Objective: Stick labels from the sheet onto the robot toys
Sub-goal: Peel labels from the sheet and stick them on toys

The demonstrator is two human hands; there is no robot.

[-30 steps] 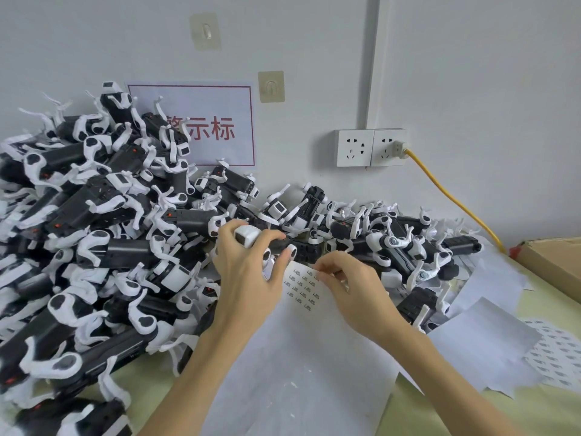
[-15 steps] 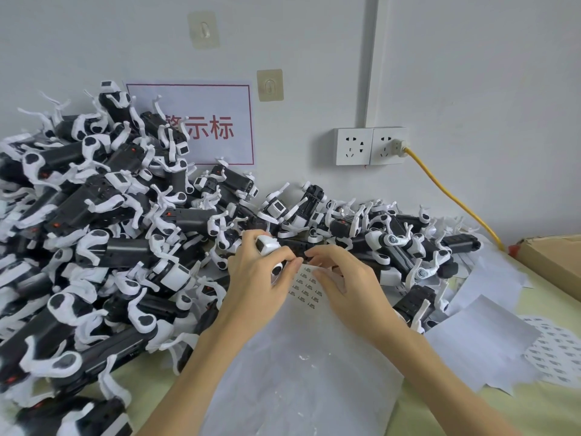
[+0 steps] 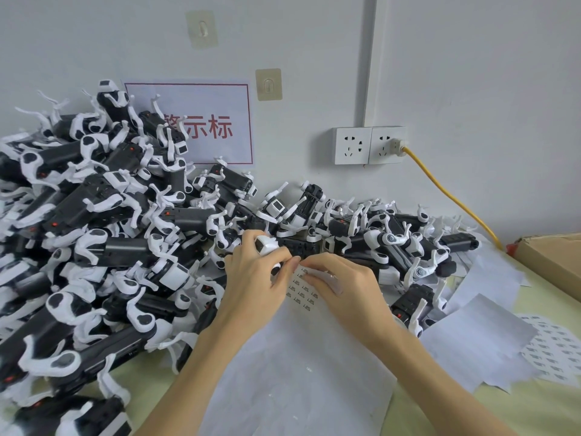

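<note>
At the near edge of the toy pile on the desk (image 3: 534,413), the left hand (image 3: 251,278) has a clenched grip on a robot toy (image 3: 267,245); the right hand (image 3: 342,281) pinches at the label sheet (image 3: 301,357) just below — lift one label cleanly by its corner, then press it flat on the toy

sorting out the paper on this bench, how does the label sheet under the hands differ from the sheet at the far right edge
The label sheet under the hands is mostly bare backing, with a small patch of labels left near the fingertips; the sheet at the far right looks covered in rows of labels. The first is being worked by both hands, the second lies untouched, partly under blank paper. Both are white.
</note>
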